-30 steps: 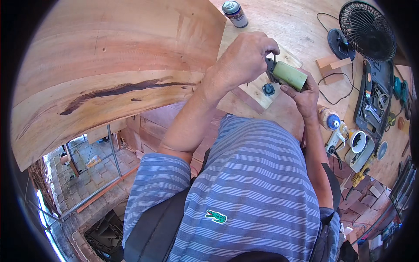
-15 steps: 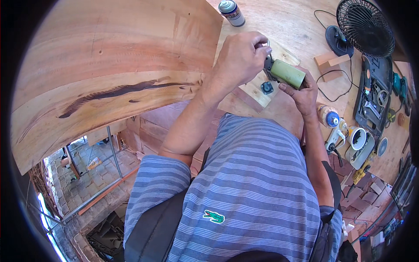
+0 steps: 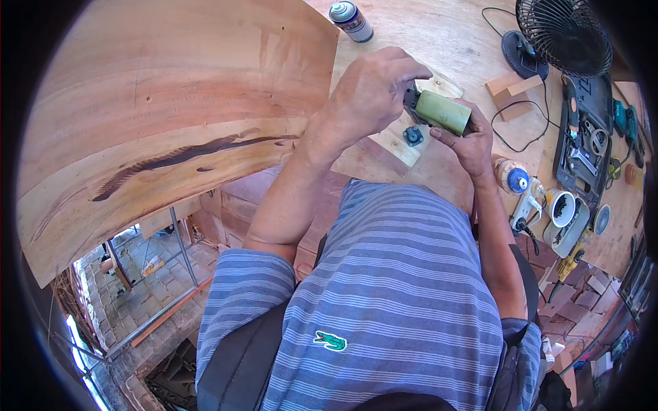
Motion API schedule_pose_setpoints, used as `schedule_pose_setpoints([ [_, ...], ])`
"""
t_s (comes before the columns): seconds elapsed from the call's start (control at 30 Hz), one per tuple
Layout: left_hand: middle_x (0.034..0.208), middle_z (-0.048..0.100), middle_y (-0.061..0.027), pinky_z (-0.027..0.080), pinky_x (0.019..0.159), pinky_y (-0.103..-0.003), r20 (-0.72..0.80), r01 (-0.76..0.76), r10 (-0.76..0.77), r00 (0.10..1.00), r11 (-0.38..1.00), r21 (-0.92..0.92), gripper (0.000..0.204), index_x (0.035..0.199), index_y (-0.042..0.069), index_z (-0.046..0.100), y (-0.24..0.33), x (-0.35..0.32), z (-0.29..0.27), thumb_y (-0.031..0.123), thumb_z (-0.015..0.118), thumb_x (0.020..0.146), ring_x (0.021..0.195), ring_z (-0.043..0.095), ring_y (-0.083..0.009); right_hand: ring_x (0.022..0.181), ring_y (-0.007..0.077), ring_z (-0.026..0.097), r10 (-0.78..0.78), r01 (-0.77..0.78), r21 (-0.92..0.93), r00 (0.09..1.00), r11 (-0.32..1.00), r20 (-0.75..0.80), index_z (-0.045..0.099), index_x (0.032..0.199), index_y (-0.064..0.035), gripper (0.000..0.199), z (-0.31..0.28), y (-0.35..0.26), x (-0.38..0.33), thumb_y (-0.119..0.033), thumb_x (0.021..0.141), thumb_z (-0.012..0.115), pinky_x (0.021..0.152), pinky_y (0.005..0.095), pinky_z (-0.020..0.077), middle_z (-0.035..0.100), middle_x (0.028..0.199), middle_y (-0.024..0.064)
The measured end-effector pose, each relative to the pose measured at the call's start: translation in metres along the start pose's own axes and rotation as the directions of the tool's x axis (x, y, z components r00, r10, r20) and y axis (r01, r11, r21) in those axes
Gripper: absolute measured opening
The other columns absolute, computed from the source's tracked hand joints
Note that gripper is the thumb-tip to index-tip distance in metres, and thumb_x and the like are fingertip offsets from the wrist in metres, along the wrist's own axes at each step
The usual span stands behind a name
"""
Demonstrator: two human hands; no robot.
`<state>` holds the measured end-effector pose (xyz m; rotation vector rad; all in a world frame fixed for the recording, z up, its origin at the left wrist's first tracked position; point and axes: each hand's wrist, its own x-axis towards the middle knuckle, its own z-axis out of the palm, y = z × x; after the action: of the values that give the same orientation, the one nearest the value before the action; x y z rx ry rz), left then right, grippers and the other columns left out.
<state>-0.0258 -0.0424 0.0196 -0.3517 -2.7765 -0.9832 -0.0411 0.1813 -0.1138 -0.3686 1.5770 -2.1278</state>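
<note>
My right hand [image 3: 469, 142] is wrapped round a green cylindrical housing [image 3: 444, 112], holding it tilted above the bench. At the housing's left end is a black end piece [image 3: 410, 96]. My left hand [image 3: 373, 92] is at that end piece, with its index finger reaching over it. The other fingers curl underneath, and what they grip is hidden. Below the housing, a small dark square part [image 3: 413, 135] lies on a pale wooden board [image 3: 396, 145].
A spray can [image 3: 351, 22] stands at the far edge. To the right are a black fan [image 3: 565, 38], wood blocks [image 3: 513, 94], a tool case [image 3: 567, 154], a blue-capped bottle [image 3: 513, 177], a power strip [image 3: 526, 205] and a white cup [image 3: 563, 208]. A large wooden slab [image 3: 171, 89] fills the left.
My left index finger has straightened over the black end piece. The thin metal rod that stood up at my left fingers no longer shows. The whole view has shifted slightly.
</note>
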Motion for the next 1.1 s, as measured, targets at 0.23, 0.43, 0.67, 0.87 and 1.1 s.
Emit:
schedule_pose_setpoints([
  [0.23, 0.099, 0.074, -0.0137, 0.057, 0.071, -0.036, -0.134, -0.152, 0.139, 0.981, 0.985, -0.085, 0.025, 0.096, 0.004, 0.077, -0.009, 0.003, 0.006, -0.009, 0.061, 0.084, 0.081, 0.072, -0.0286, 0.111, 0.0178, 0.068, 0.0, 0.0, 0.011, 1.0, 1.0, -0.019, 0.06, 0.13, 0.0024, 0.06, -0.004, 0.0, 0.001, 0.005, 0.078, 0.089, 0.099, 0.0335, 0.0561, 0.071, 0.119, 0.0115],
  [0.43, 0.101, 0.075, -0.0188, 0.057, 0.075, -0.036, 0.034, 0.474, -0.49, 0.871, 0.82, -0.321, 0.018, 0.095, 0.001, 0.078, 0.012, -0.002, -0.004, -0.003, 0.064, 0.085, 0.083, 0.073, -0.0302, 0.111, 0.018, 0.068, 0.011, -0.011, 0.009, 1.0, 1.0, -0.012, 0.06, 0.13, 0.0026, 0.06, -0.002, -0.002, 0.001, 0.004, 0.078, 0.089, 0.1, 0.0339, 0.0559, 0.071, 0.119, 0.0109],
  [0.67, 0.101, 0.075, -0.0116, 0.057, 0.077, -0.035, 0.1, 0.14, -0.126, 0.987, 0.98, -0.14, 0.023, 0.108, 0.001, 0.077, -0.012, 0.004, -0.005, -0.005, 0.061, 0.091, 0.086, 0.072, -0.0239, 0.111, 0.0181, 0.068, 0.001, -0.001, -0.02, 1.0, 1.0, 0.005, 0.06, 0.13, 0.0026, 0.06, -0.004, -0.001, 0.002, 0.004, 0.078, 0.089, 0.1, 0.0339, 0.0558, 0.071, 0.119, 0.0105],
  [0.87, 0.097, 0.074, -0.0137, 0.056, 0.072, -0.033, -0.172, 0.219, -0.269, 0.948, 0.94, -0.262, 0.017, 0.098, -0.004, 0.075, -0.016, 0.0, 0.001, 0.009, 0.065, 0.098, 0.078, 0.069, -0.0204, 0.111, 0.0183, 0.069, 0.015, -0.015, -0.015, 1.0, 1.0, 0.006, 0.061, 0.13, 0.0025, 0.06, -0.005, 0.0, 0.003, 0.004, 0.078, 0.089, 0.1, 0.0334, 0.0555, 0.071, 0.118, 0.0106],
  [1.1, 0.055, 0.063, -0.0179, 0.058, 0.065, -0.042, 0.054, 0.616, -0.627, 0.777, 0.775, 0.142, 0.048, 0.07, -0.002, 0.074, 0.029, 0.014, -0.022, 0.042, 0.074, 0.089, 0.059, 0.07, -0.0326, 0.111, 0.018, 0.069, -0.008, 0.008, -0.005, 1.0, 1.0, -0.015, 0.061, 0.13, 0.0015, 0.06, 0.001, -0.002, 0.001, 0.002, 0.077, 0.09, 0.099, 0.0332, 0.0562, 0.072, 0.117, 0.0106],
])
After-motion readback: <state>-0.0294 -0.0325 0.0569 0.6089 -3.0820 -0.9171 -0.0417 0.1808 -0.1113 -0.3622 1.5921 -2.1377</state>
